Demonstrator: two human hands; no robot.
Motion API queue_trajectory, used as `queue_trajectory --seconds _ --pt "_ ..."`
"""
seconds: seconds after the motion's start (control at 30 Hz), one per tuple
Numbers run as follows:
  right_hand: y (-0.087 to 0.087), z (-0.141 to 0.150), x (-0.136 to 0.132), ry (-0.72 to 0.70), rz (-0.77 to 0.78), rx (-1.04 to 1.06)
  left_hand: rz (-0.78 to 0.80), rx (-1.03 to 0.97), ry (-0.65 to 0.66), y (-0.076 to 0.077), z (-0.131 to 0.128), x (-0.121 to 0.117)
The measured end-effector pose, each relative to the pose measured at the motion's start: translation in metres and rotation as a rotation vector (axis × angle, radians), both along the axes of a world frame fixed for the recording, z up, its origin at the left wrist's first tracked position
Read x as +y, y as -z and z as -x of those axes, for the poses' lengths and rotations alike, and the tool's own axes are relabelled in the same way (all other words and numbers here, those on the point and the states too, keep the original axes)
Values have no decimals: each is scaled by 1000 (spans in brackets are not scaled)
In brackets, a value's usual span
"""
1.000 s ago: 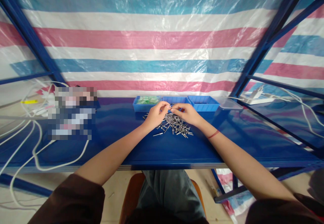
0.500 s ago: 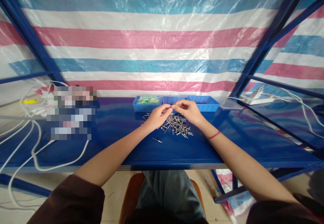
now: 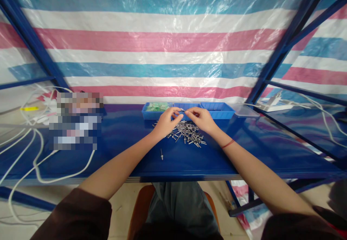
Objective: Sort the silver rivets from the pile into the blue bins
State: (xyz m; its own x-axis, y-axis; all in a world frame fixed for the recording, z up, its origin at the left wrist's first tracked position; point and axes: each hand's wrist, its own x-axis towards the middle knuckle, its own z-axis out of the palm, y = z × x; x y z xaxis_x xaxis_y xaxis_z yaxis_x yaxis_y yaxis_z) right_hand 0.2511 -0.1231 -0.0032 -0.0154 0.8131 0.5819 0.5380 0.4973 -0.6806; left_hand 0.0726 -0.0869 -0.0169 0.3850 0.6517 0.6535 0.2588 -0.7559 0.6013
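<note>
A small silvery blind rivet point(image 3: 182, 110) is pinched in the fingertips of my right hand point(image 3: 201, 118), above the back of the rivet pile. My left hand point(image 3: 166, 121) is close beside it, thumb and forefinger apart near the rivet's free end. Beneath both hands lies a loose pile of silvery blind rivets point(image 3: 189, 133). One single rivet point(image 3: 162, 155) lies apart from the pile, nearer the table's front edge. Behind my hands stands a blue bin point(image 3: 151, 115) with green and clear pieces in its left compartment; my fingers partly cover its middle one.
The blue table point(image 3: 121, 135) has a clear plastic lid point(image 3: 246, 110) right of the bin. White cables point(image 3: 40, 160) run over its left side beside a blurred patch. A white power strip point(image 3: 276, 104) sits at right. Blue frame posts and a striped sheet point(image 3: 162, 41) enclose the back.
The single rivet has rolled toward the front edge and turned. My left thumb and forefinger have parted, while the right hand stays near the same spot with the rivet.
</note>
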Motion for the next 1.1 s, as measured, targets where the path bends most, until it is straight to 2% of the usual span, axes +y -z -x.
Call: queue_trajectory --seconds 0.07,0.17,0.23,0.33,0.4,0.47,0.57,0.67,0.77,0.87,0.97,1.03,1.1 --pt "0 -6 5 88 46 210 -12 31 -8 -3 2 -1" --pt "-5 -21 9 232 108 685 -69 144 -4 -15 8 -4" --pt "-10 -33 10 231 166 966 -123 282 35 -29 15 -9" --pt "-14 -48 10 158 252 1166 -121 556 99 -51 30 -23" --pt "-16 -52 10 137 285 1201 -51 696 64 -61 44 -36" --pt "-17 -50 8 129 315 1205 65 796 -14 -63 62 -49" --pt "-19 -41 5 95 367 1162 267 954 -5 -53 89 -63" --pt "-19 -32 3 61 409 1070 258 998 0 -40 105 -68" --pt "-16 -25 1 57 424 894 223 1031 59 -34 108 -67" --pt "-14 -16 -3 45 372 610 190 1015 98 -33 103 -64" --pt "-13 -3 -9 -58 314 292 131 859 107 -35 86 -54" --pt "-12 6 -13 -153 308 180 163 715 97 -35 67 -43" --pt "-9 13 -14 -223 316 177 254 565 111 -32 45 -30"
